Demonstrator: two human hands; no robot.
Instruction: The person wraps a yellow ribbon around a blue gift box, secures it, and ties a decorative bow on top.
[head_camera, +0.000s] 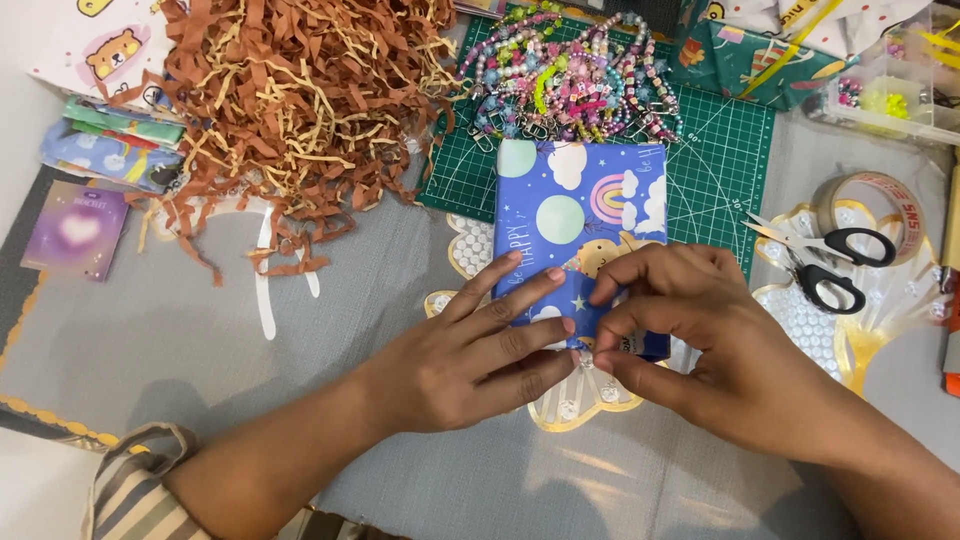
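Blue wrapped parcel (585, 215): left hand (480, 350) flat on it, fingers spread; right hand (700, 350) pinching the near fold. Loose pinch, fold may spring open.

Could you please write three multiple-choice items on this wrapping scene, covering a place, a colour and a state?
1. Where do the scissors lie?
A. right of the blue wrapped parcel
B. on the paper shreds
C. under the parcel

2. What colour is the cutting mat?
A. red
B. green
C. white

3. How is the left hand placed?
A. lifted away
B. fisted around scissors
C. flat on the parcel

Key: 1 A, they rest beside the tape roll; 2 B, green with grid lines; 3 C, fingers lie extended on the wrapping.
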